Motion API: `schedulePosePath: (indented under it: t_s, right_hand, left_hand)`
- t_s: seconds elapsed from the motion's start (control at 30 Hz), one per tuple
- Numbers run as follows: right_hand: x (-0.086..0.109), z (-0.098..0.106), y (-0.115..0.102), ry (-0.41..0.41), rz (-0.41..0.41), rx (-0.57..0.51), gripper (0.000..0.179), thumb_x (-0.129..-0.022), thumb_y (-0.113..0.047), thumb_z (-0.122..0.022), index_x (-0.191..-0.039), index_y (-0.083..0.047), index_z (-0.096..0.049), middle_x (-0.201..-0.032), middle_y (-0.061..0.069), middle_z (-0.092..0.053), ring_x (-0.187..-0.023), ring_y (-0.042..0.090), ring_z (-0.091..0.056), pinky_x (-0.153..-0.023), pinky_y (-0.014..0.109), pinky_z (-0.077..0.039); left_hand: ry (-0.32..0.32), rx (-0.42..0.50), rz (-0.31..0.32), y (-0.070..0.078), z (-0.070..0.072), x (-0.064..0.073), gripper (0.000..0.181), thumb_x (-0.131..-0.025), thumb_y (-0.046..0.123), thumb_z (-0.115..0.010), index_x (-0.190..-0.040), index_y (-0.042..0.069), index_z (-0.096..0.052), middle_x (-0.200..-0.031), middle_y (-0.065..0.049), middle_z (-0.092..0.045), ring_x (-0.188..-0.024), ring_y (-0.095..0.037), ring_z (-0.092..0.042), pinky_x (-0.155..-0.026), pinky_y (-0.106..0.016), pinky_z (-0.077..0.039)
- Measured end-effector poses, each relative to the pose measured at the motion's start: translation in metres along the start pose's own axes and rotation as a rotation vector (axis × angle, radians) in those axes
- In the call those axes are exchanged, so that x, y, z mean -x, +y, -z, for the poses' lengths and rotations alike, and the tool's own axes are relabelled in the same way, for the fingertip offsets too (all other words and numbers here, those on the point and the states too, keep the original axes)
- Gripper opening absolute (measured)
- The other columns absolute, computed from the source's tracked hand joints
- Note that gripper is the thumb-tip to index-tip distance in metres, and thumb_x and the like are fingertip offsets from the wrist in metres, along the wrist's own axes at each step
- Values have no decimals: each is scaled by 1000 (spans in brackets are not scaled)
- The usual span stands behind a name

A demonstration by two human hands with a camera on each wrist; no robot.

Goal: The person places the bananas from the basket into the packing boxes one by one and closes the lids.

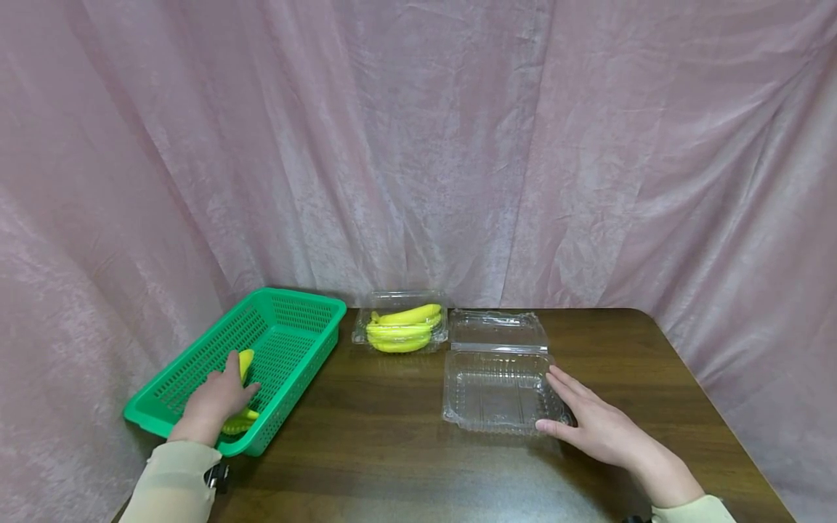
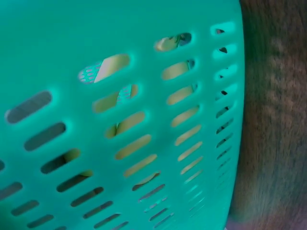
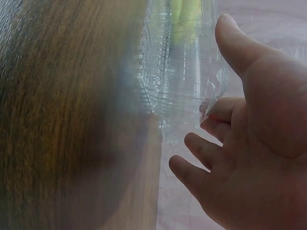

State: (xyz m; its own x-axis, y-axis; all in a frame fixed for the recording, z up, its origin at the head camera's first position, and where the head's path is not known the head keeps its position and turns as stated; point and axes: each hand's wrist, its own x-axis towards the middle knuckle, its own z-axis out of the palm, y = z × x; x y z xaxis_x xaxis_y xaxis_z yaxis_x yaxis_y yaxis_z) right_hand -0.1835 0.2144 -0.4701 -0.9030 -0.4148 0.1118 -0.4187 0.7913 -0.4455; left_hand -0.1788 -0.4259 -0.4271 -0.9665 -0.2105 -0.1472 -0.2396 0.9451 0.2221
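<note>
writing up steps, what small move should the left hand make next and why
Perhaps lift the banana beside the left hand from the green basket: it's within reach, and the clear clamshell by the right hand lies open and empty.

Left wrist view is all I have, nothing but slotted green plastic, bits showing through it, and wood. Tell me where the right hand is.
Observer: The right hand is at the right edge of a clear container.
Operator: Report that container's lid.
Observer: The lid is open, folded back toward the curtain.
Operator: Locate any other container like it.
Observer: A second clear container, left of the first, holds yellow bananas.
</note>
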Motion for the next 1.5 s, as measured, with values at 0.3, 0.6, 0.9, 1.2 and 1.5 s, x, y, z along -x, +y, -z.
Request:
schedulePosePath:
  t_s: [0.3, 0.6, 0.9, 1.2, 1.5]
  right_hand:
    - [-1, 1, -1, -14, -9, 9, 92, -91, -66, -60, -158, -9, -34, -165, 9, -25, -143, 40, -36, -99, 67, -40]
    - [-1, 1, -1, -7, -13, 9, 92, -91, -66, -61, -158, -9, -35, -165, 9, -25, -142, 40, -37, -99, 66, -41]
    - [-1, -1, 0, 2, -8, 11, 92, -90, -66, -61, -157, -9, -36, -165, 8, -26, -143, 39, -37, -99, 65, -41]
    - [-2, -1, 0, 2, -12, 16, 92, -90, -67, -61, -158, -9, -35, -165, 8, -27, -142, 38, -38, -99, 64, -42]
    - [-2, -1, 0, -2, -12, 15, 92, -90, -67, -61, -158, -9, -35, -165, 8, -26, -143, 39, -37, -98, 65, -41]
  left_hand:
    - [43, 20, -82, -3, -6, -6, 93, -99, 31, -63, -158, -5, -1, -139, -52, -27, -116, -67, -42, -83, -69, -45]
    - [45, 39, -83, -4, -5, -7, 91, -96, 19, -63, -161, 2, -1, -134, -50, -33, -93, -51, -57, -65, -55, -48]
    - [32, 50, -51, -6, -7, -6, 86, -99, 20, -53, -163, 12, 4, -138, -48, -31, -72, -34, -54, -52, -42, -42]
    - [60, 16, -52, -7, -7, -5, 81, -100, 17, -49, -162, 10, 1, -135, -47, -35, -80, -45, -59, -54, -47, -45]
    - [153, -17, -88, -6, -9, -6, 69, -102, 12, -43, -161, 3, -9, -131, -46, -39, -75, -41, -59, -50, -47, -45]
